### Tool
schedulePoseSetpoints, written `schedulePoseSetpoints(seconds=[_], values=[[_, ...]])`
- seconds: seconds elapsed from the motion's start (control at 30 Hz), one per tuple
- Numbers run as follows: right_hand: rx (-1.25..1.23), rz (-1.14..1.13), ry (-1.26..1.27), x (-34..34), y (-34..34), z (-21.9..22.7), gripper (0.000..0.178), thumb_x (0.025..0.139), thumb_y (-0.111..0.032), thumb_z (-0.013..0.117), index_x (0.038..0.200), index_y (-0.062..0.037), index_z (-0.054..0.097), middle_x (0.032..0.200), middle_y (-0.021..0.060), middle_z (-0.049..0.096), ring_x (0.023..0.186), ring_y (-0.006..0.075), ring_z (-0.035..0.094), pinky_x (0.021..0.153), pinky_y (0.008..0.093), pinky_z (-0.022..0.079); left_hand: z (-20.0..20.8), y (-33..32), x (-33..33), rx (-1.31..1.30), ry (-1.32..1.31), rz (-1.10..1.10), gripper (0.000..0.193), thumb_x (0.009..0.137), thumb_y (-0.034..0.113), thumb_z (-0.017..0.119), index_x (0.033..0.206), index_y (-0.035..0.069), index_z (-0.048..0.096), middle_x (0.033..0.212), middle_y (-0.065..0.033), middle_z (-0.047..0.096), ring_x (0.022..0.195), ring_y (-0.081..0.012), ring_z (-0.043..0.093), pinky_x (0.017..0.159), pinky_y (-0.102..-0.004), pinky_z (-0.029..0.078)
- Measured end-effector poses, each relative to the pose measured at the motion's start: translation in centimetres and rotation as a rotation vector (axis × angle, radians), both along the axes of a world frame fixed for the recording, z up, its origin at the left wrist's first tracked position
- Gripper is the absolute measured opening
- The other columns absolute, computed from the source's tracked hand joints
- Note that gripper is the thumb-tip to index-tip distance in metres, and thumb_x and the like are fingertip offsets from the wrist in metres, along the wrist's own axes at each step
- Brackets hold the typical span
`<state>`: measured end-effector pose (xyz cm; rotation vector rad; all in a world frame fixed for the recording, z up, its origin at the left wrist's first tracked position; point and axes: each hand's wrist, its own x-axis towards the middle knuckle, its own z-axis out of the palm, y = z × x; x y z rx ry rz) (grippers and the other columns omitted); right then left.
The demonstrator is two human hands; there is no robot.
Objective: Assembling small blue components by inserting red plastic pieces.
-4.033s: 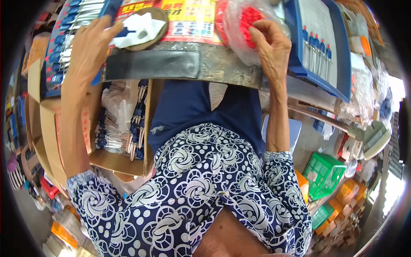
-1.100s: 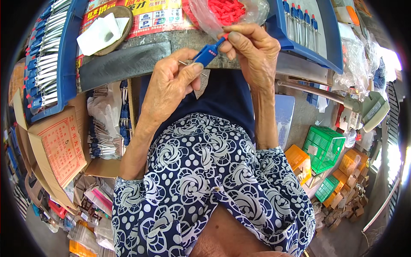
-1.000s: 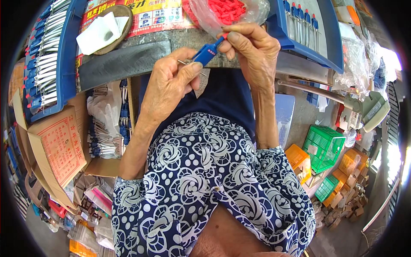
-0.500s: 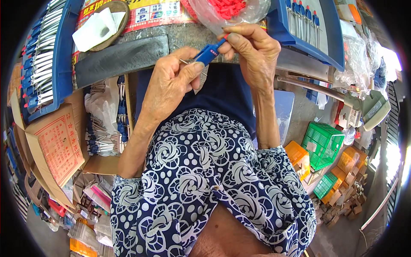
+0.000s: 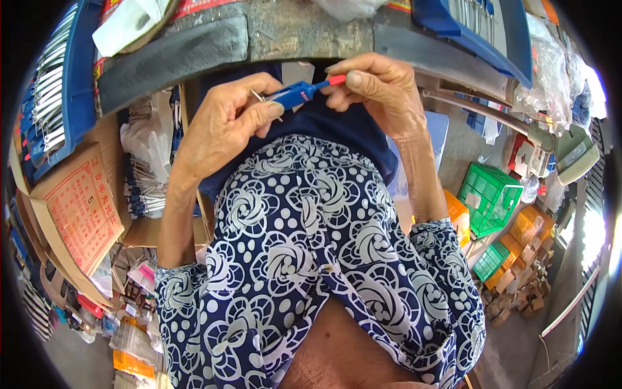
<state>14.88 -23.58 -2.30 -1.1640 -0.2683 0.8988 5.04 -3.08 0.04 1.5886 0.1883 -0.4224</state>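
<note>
My left hand (image 5: 236, 123) is closed around the wide end of a blue plastic piece (image 5: 297, 97), gripping it between thumb and fingers. A thin metal rod (image 5: 258, 96) pokes out beside that thumb. The piece narrows to a stem toward the right, where a small red cap (image 5: 337, 80) sits at its tip. My right hand (image 5: 382, 94) pinches the red cap between thumb and forefinger. Its other fingers curl beneath. Both hands are held just in front of the bench edge, above my lap. Fingers partly cover the piece's left end.
Blue trays of metal-shafted, blue-ended pieces stand at the left (image 5: 81, 84) and right (image 5: 479, 48) of the bench (image 5: 304, 32). White paper (image 5: 126, 26) lies on its far left. An open cardboard box (image 5: 81, 214) is at lower left; a green crate (image 5: 489, 198) stands on the right.
Both hands have come nearer my body, off the bench edge. The red cap, mostly hidden by my right fingers before, now shows on the blue stem. The bench has shifted up in view.
</note>
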Motion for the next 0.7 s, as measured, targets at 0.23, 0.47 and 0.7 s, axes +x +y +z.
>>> schedulePoseSetpoints(seconds=[0.23, 0.47, 0.7], values=[[-0.033, 0.068, 0.233, -3.6, -1.1, -1.6, 0.019, 0.081, -0.009, 0.058, 0.093, 0.0058, 0.057, 0.076, 0.0151, 0.063, 0.059, 0.0150, 0.061, 0.055, 0.0233, 0.052, -1.2, 0.4, -2.4, 0.055, 0.030, -0.111, 0.008, 0.080, 0.006, 0.053, 0.084, -0.001, 0.057, 0.055, 0.0036, 0.041, 0.051, -0.0032, 0.037, 0.046, -0.0192, 0.030], [-0.023, -0.012, 0.398, -6.7, -1.9, -2.5, 0.015, 0.081, -0.008, 0.058, 0.090, 0.0046, 0.058, 0.077, 0.0163, 0.063, 0.062, 0.0162, 0.063, 0.057, 0.0229, 0.052, -2.3, -0.2, -3.6, 0.028, 0.142, -0.193, 0.008, 0.078, 0.004, 0.053, 0.081, -0.003, 0.055, 0.055, 0.0022, 0.039, 0.050, -0.0045, 0.034, 0.044, -0.0224, 0.028], [-0.075, 0.008, 0.376, -7.4, -2.3, -2.7, 0.015, 0.081, -0.008, 0.057, 0.090, 0.0041, 0.058, 0.077, 0.0154, 0.063, 0.062, 0.0155, 0.063, 0.055, 0.0213, 0.051, -2.7, -0.8, -3.9, 0.048, 0.147, -0.209, 0.010, 0.077, 0.004, 0.052, 0.080, -0.006, 0.055, 0.055, -0.0025, 0.041, 0.049, -0.0071, 0.036, 0.044, -0.0241, 0.030]])
